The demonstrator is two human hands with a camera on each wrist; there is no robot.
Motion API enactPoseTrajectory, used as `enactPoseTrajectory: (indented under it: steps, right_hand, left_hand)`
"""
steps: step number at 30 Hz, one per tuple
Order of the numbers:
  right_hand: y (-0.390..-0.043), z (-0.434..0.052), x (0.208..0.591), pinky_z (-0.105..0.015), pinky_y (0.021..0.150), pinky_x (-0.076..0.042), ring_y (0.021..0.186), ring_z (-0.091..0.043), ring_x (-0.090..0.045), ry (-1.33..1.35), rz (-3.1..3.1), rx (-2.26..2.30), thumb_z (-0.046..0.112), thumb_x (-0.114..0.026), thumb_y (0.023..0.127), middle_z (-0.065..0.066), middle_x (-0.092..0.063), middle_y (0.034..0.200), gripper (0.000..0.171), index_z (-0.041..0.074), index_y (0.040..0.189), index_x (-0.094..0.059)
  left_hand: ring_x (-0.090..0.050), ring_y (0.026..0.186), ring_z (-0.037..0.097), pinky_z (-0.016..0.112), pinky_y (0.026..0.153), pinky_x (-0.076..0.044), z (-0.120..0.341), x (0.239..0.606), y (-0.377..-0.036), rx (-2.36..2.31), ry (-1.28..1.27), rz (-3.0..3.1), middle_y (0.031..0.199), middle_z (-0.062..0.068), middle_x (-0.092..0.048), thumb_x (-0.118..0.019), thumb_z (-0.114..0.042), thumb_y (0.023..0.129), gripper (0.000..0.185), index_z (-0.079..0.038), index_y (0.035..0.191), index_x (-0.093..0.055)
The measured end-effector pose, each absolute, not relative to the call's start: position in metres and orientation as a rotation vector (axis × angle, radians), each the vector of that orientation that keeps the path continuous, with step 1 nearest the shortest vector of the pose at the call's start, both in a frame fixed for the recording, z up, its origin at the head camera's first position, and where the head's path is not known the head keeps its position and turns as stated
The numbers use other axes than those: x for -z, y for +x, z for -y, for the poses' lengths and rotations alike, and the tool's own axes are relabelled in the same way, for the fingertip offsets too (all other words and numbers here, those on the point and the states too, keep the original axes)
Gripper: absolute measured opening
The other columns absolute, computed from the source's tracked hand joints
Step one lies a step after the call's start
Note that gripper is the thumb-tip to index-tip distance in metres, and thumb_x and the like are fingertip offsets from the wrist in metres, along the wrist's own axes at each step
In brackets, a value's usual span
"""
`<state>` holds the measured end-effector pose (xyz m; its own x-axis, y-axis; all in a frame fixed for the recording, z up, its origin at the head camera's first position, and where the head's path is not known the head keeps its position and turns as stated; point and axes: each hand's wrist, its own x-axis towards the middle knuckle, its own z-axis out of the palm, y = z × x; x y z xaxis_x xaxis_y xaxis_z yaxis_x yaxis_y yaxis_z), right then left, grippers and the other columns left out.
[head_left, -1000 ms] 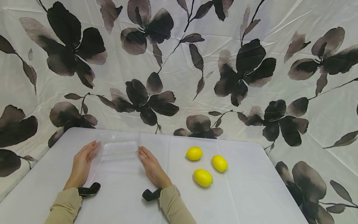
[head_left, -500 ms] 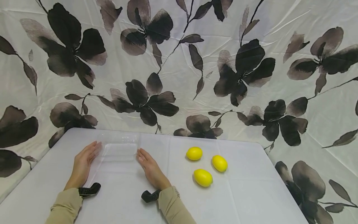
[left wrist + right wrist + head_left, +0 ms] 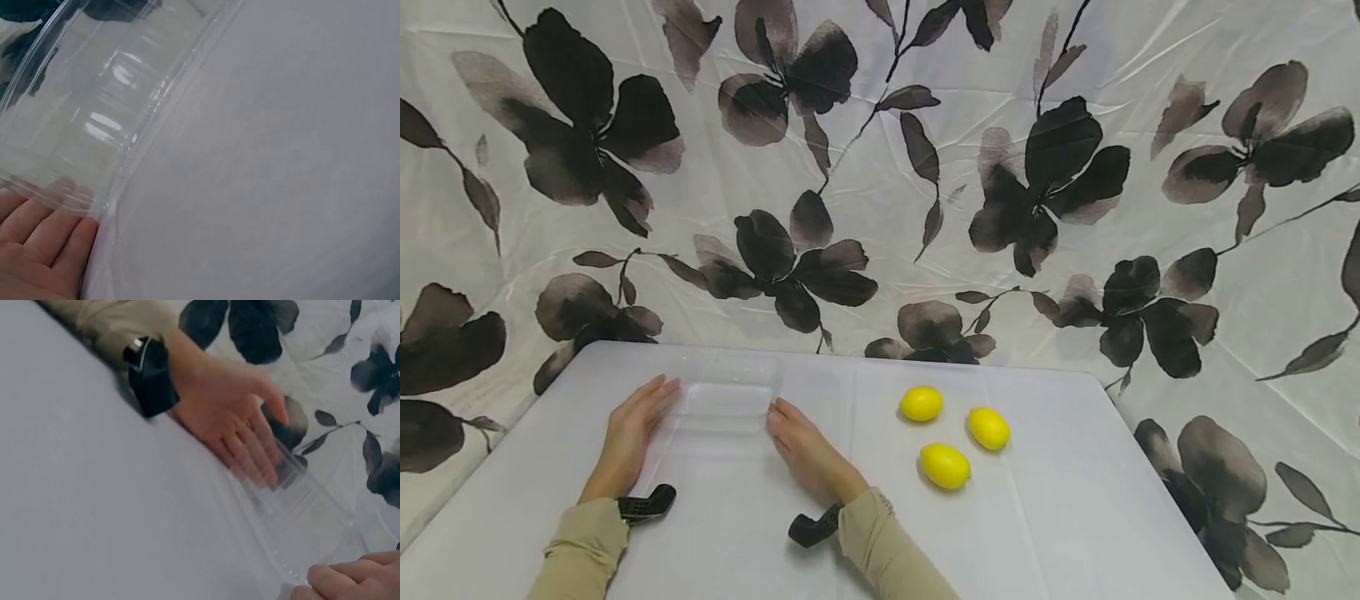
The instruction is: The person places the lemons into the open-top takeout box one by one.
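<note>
A clear plastic container [image 3: 724, 421] stands near the back left of the white table, between my two hands. My left hand [image 3: 631, 433] rests its straight fingers along the left end of it; in the left wrist view those fingertips [image 3: 59, 215] show through the plastic wall. At the opposite end, my right hand [image 3: 808, 450] touches the side with its fingers held together. The right wrist view has my right hand's knuckles [image 3: 350, 578] at the near end, the thumb hidden. To the right lie three yellow lemons [image 3: 921, 403], [image 3: 988, 428], [image 3: 945, 466], apart from both hands.
A white cloth covers the table [image 3: 1060, 517], whose back edge meets a hanging curtain [image 3: 880, 183] with dark flowers. Black wrist devices [image 3: 651, 503] sit on both wrists, below the tan sleeves [image 3: 576, 546].
The container and my left hand have shifted slightly to the right. My right hand stays at the container's right end. The lemons sit a little higher in view as the head view tilts slightly.
</note>
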<state>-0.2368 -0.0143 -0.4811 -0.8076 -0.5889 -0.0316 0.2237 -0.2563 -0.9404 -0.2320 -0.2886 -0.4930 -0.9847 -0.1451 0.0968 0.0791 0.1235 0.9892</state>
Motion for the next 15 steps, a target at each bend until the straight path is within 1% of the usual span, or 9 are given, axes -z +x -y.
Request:
enactPoseTrajectory:
  steps: [1, 3, 4, 6, 11, 15]
  right_hand:
    - [-0.237, 0.013, 0.48, -0.039, 0.122, -0.012, 0.151, -0.032, -0.01, -0.438, -1.473, 2.098, 0.031, -0.043, 0.106, -0.022, -0.01, 0.163, 0.073, -0.006, 0.156, -0.005]
    - [-0.237, 0.011, 0.479, -0.04, 0.122, -0.01, 0.15, -0.034, -0.009, -0.411, -1.421, 2.119, 0.031, -0.041, 0.106, -0.023, -0.008, 0.163, 0.073, -0.007, 0.155, -0.003]
    - [-0.237, 0.01, 0.479, -0.041, 0.122, -0.008, 0.151, -0.034, -0.009, -0.398, -1.393, 2.129, 0.031, -0.041, 0.106, -0.023, -0.007, 0.163, 0.073, -0.007, 0.155, -0.002]
    - [-0.237, 0.008, 0.478, -0.043, 0.122, -0.006, 0.15, -0.035, -0.007, -0.379, -1.345, 2.147, 0.03, -0.04, 0.106, -0.024, -0.005, 0.163, 0.073, -0.007, 0.155, 0.0]
    - [-0.232, 0.004, 0.474, -0.046, 0.122, -0.001, 0.15, -0.038, -0.003, -0.339, -1.264, 2.169, 0.027, -0.039, 0.106, -0.025, -0.001, 0.163, 0.073, -0.007, 0.155, 0.004]
    - [-0.222, -0.003, 0.473, -0.046, 0.122, 0.0, 0.15, -0.038, -0.002, -0.308, -1.212, 2.191, 0.023, -0.037, 0.106, -0.026, 0.0, 0.162, 0.071, -0.006, 0.155, 0.006]
  left_hand:
    - [-0.013, 0.151, 0.024, 0.028, 0.12, -0.017, 0.287, 0.492, -0.233, 1.958, 0.082, 2.247, 0.165, 0.015, -0.012, -0.038, -0.046, 0.106, 0.069, 0.001, 0.155, -0.027]
    - [-0.008, 0.151, 0.028, 0.04, 0.122, -0.015, 0.285, 0.491, -0.233, 1.919, 0.114, 2.307, 0.166, 0.012, -0.008, -0.039, -0.048, 0.105, 0.069, -0.001, 0.155, -0.029]
    - [-0.007, 0.151, 0.029, 0.044, 0.122, -0.014, 0.284, 0.49, -0.234, 1.903, 0.125, 2.332, 0.166, 0.011, -0.007, -0.04, -0.049, 0.105, 0.07, -0.001, 0.154, -0.03]
    - [-0.005, 0.151, 0.031, 0.051, 0.121, -0.013, 0.283, 0.488, -0.235, 1.886, 0.129, 2.375, 0.166, 0.011, -0.005, -0.04, -0.051, 0.104, 0.073, -0.002, 0.156, -0.027]
    - [-0.006, 0.15, 0.036, 0.056, 0.119, -0.015, 0.28, 0.482, -0.232, 1.87, 0.127, 2.452, 0.165, 0.016, -0.005, -0.04, -0.052, 0.104, 0.077, -0.002, 0.158, -0.018]
    - [-0.008, 0.149, 0.04, 0.059, 0.117, -0.016, 0.276, 0.479, -0.229, 1.868, 0.106, 2.51, 0.164, 0.019, -0.007, -0.04, -0.051, 0.104, 0.078, -0.001, 0.158, -0.015]
